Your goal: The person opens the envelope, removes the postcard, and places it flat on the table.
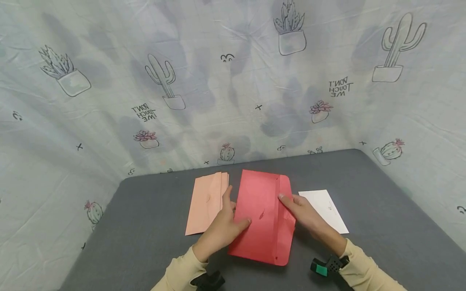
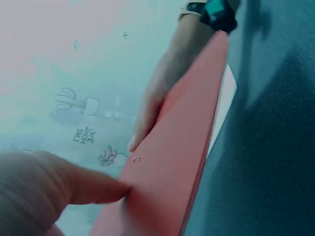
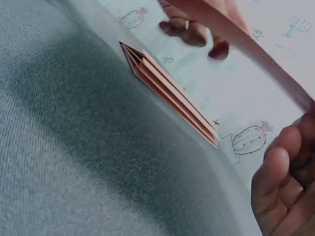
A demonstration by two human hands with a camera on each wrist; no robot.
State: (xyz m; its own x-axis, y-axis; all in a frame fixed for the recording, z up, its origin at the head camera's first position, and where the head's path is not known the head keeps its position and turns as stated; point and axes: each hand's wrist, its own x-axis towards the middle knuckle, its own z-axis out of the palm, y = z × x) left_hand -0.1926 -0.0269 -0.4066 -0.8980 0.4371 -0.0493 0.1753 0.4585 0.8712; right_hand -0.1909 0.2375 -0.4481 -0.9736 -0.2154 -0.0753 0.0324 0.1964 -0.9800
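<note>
A red envelope [image 1: 256,198] is held up off the table between both hands, its flap side running down the right. My left hand [image 1: 223,225] grips its left edge, thumb on the face and fingers behind. On the right, my right hand [image 1: 309,216] pinches the flap edge with the thumb on top. The left wrist view shows the left thumb pressed against the red envelope [image 2: 162,147]. Seen from the right wrist, the fingers of the left hand [image 3: 197,32] lie under the envelope, while the right hand's fingers [image 3: 275,172] curl at its near edge.
Peach envelopes [image 1: 204,198] lie in a fanned stack on the grey table [image 1: 153,226], left of the red one. A white card or envelope [image 1: 327,208] lies to the right, partly behind the right hand. A cactus-printed cloth [image 1: 204,81] hangs behind the table.
</note>
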